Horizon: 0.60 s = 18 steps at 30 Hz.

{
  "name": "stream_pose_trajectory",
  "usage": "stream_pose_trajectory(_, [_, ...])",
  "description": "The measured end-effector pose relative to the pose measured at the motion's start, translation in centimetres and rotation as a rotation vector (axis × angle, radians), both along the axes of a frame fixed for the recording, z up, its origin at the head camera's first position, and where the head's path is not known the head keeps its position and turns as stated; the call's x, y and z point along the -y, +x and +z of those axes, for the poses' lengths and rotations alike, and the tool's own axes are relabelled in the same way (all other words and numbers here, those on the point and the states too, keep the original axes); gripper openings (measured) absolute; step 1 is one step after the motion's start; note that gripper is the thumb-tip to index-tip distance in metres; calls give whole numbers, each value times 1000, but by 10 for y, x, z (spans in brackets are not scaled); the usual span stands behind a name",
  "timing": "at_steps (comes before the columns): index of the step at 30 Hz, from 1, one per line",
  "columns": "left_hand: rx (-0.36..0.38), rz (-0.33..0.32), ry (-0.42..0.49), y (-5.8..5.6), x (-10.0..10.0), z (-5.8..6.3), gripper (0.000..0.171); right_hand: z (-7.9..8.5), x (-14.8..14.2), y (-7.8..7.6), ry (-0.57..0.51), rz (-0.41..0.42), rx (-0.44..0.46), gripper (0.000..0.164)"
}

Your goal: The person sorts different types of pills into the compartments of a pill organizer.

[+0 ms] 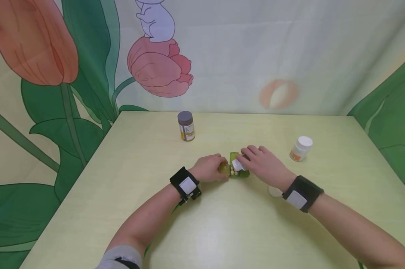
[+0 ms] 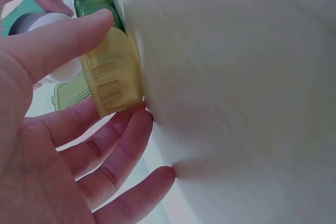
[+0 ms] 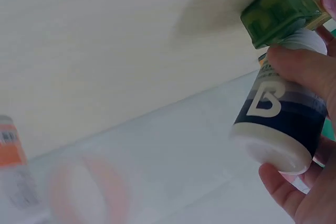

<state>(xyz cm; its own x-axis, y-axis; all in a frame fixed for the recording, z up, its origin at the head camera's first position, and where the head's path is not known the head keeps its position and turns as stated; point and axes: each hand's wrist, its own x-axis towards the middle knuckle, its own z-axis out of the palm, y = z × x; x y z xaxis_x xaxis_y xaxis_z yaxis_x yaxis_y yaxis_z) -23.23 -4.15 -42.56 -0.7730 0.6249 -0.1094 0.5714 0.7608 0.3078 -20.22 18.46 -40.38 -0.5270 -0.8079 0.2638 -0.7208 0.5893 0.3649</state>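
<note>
A small pill box (image 1: 244, 174) with green and yellow compartments lies on the table, one green lid raised at its far side. Pale round pills (image 1: 233, 172) show in a green compartment. My left hand (image 1: 209, 168) pinches the yellow end (image 2: 113, 74) between thumb and fingers, and its other fingertips touch the tabletop. In my right hand (image 1: 267, 166) is a white pill bottle (image 3: 278, 108) with a dark blue label and a large letter B. The bottle is uncapped and tilted, its ridged mouth (image 1: 237, 165) down at the green compartments. Any pills inside it are hidden.
A jar with a purple-grey lid (image 1: 186, 127) stands at the back left. At the right is a white bottle with an orange label (image 1: 300, 148). A white round disc, perhaps a cap (image 1: 274, 191), lies partly hidden under the right wrist. A printed curtain (image 1: 229, 67) hangs behind the table.
</note>
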Motion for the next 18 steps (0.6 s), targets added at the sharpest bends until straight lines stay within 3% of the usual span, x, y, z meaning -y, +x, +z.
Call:
stream_pose_trajectory(4, [3, 0, 1, 0, 0, 0, 50, -4, -8, 2, -141, -60, 134, 58])
stream_pose_trajectory(9, [-2, 4, 2, 1, -1, 0, 50, -6, -20, 9, -391, -133, 291, 62])
stream_pose_trajectory(14, [-17, 6, -6, 0, 0, -2, 50, -1, -26, 28, -605, -211, 432, 59])
stream_pose_trajectory(18, [-10, 6, 4, -1, 1, -5, 50, 1, -24, 48, -700, -223, 568, 60])
